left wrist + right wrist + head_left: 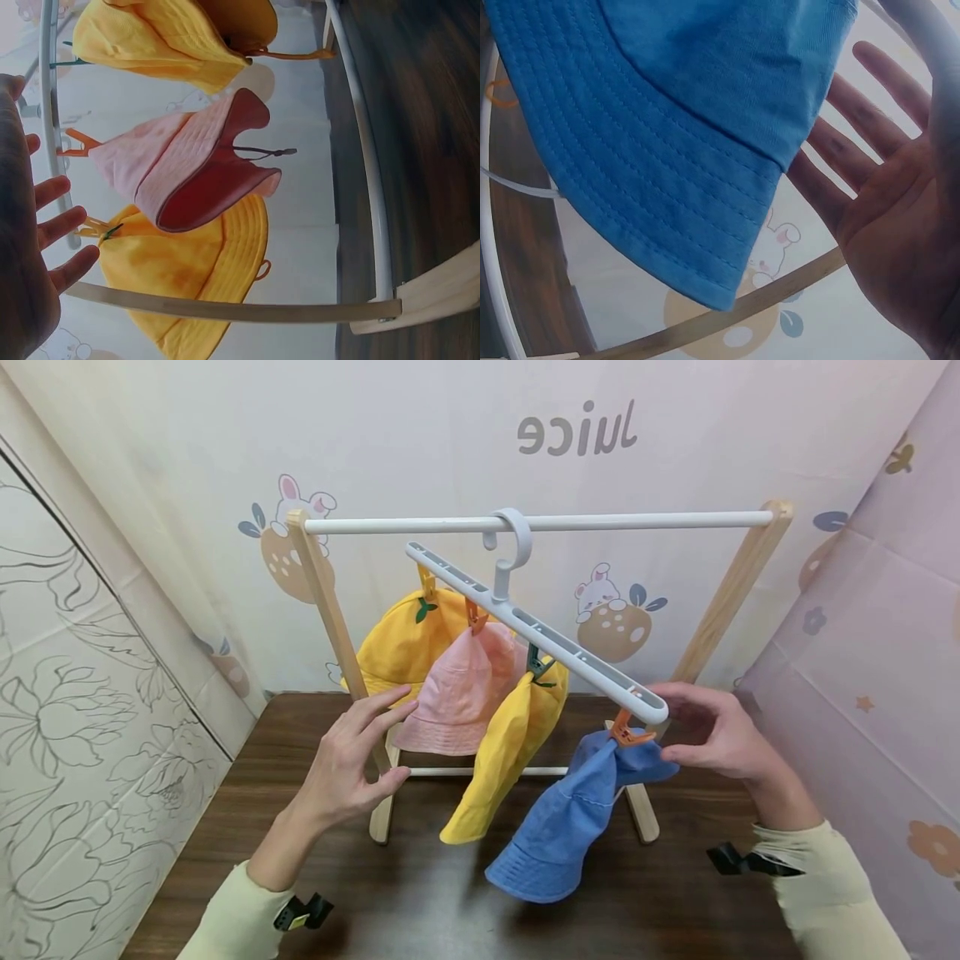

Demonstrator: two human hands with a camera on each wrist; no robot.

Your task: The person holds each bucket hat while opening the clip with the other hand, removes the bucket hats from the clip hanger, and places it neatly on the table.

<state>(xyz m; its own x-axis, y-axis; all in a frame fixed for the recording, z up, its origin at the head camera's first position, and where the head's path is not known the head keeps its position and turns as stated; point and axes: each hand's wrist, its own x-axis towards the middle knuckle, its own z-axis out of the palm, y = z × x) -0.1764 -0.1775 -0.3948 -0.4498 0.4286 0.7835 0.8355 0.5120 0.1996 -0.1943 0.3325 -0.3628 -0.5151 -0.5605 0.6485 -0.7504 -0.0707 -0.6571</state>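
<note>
A white clip hanger (573, 660) hangs by its hook from the white rod, slanting toward the camera. Clipped along it are a yellow bucket hat (401, 639) at the far end, a pink hat (450, 693), another yellow hat (498, 760) and a blue hat (558, 831) at the near end. An orange clip (628, 733) pinches the blue hat's top. My right hand (708, 731) is at the hanger's near end, fingers extended beside the blue hat; exact contact is unclear. With fingers spread, my left hand (348, 768) holds nothing, close to the pink hat and the rack's left post.
The rack has a white top rod (637, 521), wooden legs (330, 602) and a lower white bar (442, 772). It stands on a dark wooden table (420, 893). Printed curtains (420, 435) surround the table at the back and sides.
</note>
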